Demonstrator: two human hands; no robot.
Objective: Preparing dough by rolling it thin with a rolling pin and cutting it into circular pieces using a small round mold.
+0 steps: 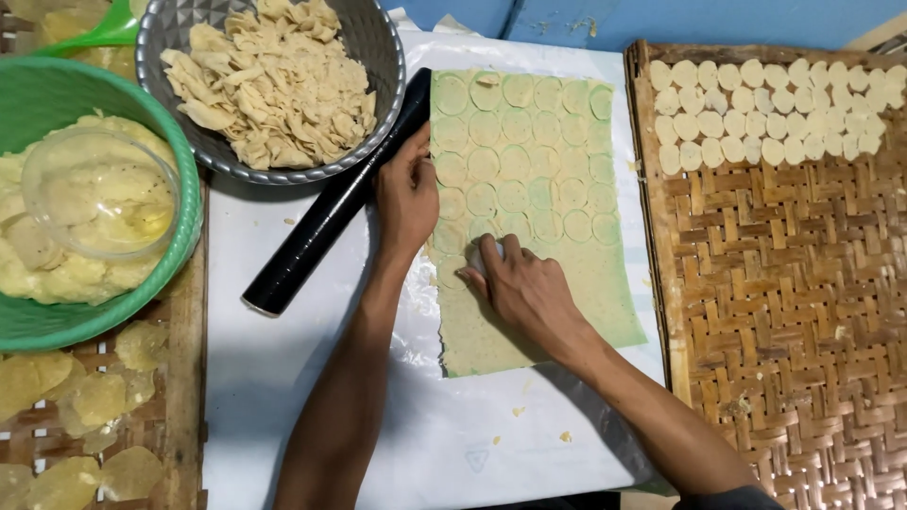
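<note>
- At six o'clock of the cut circles, uncut dough sheet [543, 312] is left, its long axis running twelve to six.
- A small round cutter [485, 253] is gripped by the right hand [525, 288], pressed at the sheet's nine o'clock edge.
- That edge is pinned by the left hand [408, 194], laid flat and holding nothing.

Taking the dough sheet [539, 198] as the anchor: left of it is tight. The black rolling pin [335, 203] lies diagonally right along that edge, and the left hand [406, 194] is parked between pin and sheet. Past the pin, up-left, the grey metal bowl [274, 80] of scraps blocks things, with the green bowl [57, 312] further left. Right of the sheet only a thin strip of white plastic [652, 236] shows before the woven tray's rim [652, 283]. The right hand [524, 283] sits on the sheet's lower left. Below the sheet the plastic is wide open, just a few crumbs and the two forearms crossing it.
</note>
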